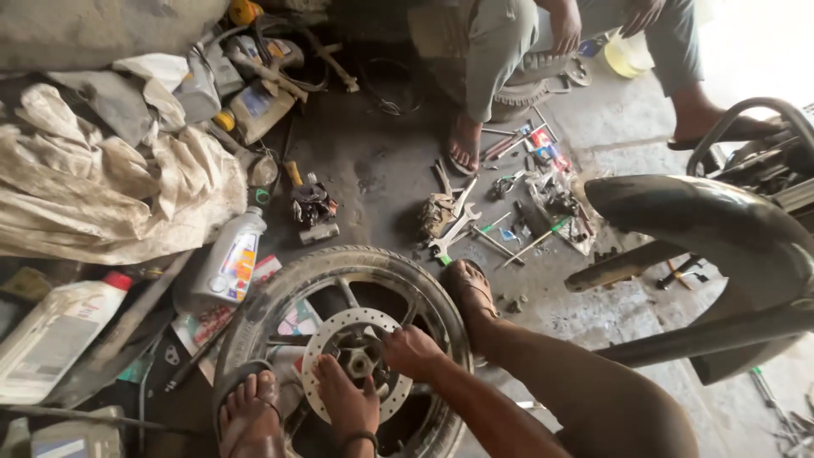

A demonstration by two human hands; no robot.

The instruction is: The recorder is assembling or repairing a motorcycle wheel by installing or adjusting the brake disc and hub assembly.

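A motorcycle wheel [288, 284] with a black tyre lies flat on the floor in front of me. A perforated silver brake disc [326, 339] sits on its hub [358, 363]. My left hand [346, 397] rests palm down on the near side of the disc, fingers spread, a dark band at the wrist. My right hand [413, 352] is at the disc's right edge with its fingers curled; what they hold is hidden. My left foot [250, 411] is on the tyre's near left, and my right foot [471, 293] presses its right side.
Wrenches and small parts [454, 225] lie scattered beyond the wheel. A white bottle [233, 259], a white jug [51, 335] and dirty cloth [102, 187] are at left. A black motorcycle fender [704, 229] stands at right. Another person [500, 42] sits at the top.
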